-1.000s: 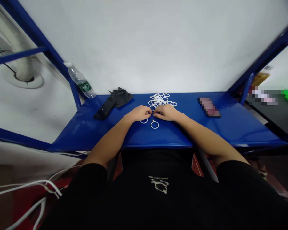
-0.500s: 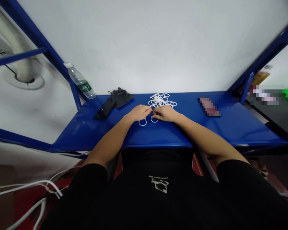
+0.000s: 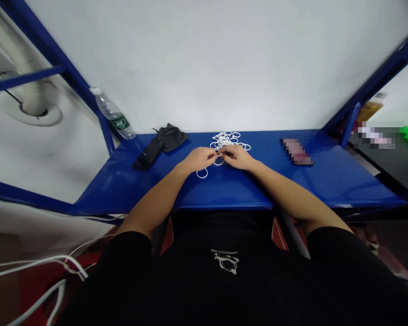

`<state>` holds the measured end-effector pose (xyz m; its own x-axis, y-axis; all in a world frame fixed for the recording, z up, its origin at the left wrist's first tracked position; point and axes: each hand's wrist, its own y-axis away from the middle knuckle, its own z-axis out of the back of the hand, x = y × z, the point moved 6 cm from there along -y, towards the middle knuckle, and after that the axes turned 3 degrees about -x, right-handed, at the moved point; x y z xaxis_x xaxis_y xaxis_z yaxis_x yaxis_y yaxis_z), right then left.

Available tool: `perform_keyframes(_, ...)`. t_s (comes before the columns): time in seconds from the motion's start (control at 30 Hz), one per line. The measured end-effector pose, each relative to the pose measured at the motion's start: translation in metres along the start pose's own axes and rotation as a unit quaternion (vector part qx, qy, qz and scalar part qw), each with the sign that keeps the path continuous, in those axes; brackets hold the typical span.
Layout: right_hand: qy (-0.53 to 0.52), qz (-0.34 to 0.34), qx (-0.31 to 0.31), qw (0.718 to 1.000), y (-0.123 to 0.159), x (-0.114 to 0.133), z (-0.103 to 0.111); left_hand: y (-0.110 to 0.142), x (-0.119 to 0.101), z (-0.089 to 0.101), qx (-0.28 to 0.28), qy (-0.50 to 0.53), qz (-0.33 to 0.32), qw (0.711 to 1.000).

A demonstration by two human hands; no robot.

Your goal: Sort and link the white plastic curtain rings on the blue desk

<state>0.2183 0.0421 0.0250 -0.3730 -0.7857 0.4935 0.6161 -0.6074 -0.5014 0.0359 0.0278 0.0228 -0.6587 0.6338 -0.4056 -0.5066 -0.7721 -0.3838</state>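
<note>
A heap of several white plastic rings [image 3: 228,138] lies at the back middle of the blue shelf [image 3: 129,181]. My left hand [image 3: 199,159] and my right hand [image 3: 237,157] meet fingertip to fingertip just in front of the heap. Both pinch a white ring [image 3: 219,159] between them, a little above the shelf. One loose white ring [image 3: 201,173] lies flat just under my left hand.
A black phone [image 3: 147,155] and a crumpled black cloth [image 3: 170,136] lie at the back left, next to a plastic water bottle [image 3: 113,113] leaning on the blue frame post. A blurred flat object [image 3: 296,151] lies at the right. White cables [image 3: 47,267] hang below left.
The ring that lay in front of my hands has been picked up. Both hands have lifted slightly and moved back toward the heap. One ring stays on the shelf by my left hand.
</note>
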Motion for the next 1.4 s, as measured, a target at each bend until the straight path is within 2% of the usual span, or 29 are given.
perform_keyframes(0.27,-0.021,-0.017,-0.027,0.999,-0.001,-0.002,-0.003,-0.001,-0.012,-0.006,0.006,0.010,-0.024,1.000)
perform_keyframes(0.43,-0.012,0.009,-0.006,1.000,-0.003,0.002,-0.007,-0.001,-0.016,-0.008,0.012,0.007,-0.025,1.000)
perform_keyframes(0.6,0.013,0.022,-0.028,0.999,-0.001,-0.004,0.011,0.001,-0.008,0.001,-0.002,0.017,-0.007,1.000)
perform_keyframes(0.73,0.055,-0.030,-0.042,0.997,0.000,-0.020,0.030,0.002,-0.006,0.002,0.029,0.035,-0.025,0.999)
perform_keyframes(0.87,0.089,-0.061,-0.012,0.994,0.000,-0.027,0.037,0.004,-0.008,-0.003,0.077,0.053,-0.029,0.995)
perform_keyframes(1.1,0.110,-0.097,0.077,0.986,-0.001,-0.019,0.044,0.004,-0.003,-0.007,0.100,0.023,0.045,0.994)
perform_keyframes(1.27,0.096,-0.156,0.170,0.968,0.005,-0.026,0.043,0.001,-0.005,-0.012,0.084,0.026,0.016,0.996)
perform_keyframes(1.4,0.119,-0.180,0.196,0.957,0.007,-0.032,0.036,0.003,-0.002,-0.013,0.094,0.036,-0.001,0.995)
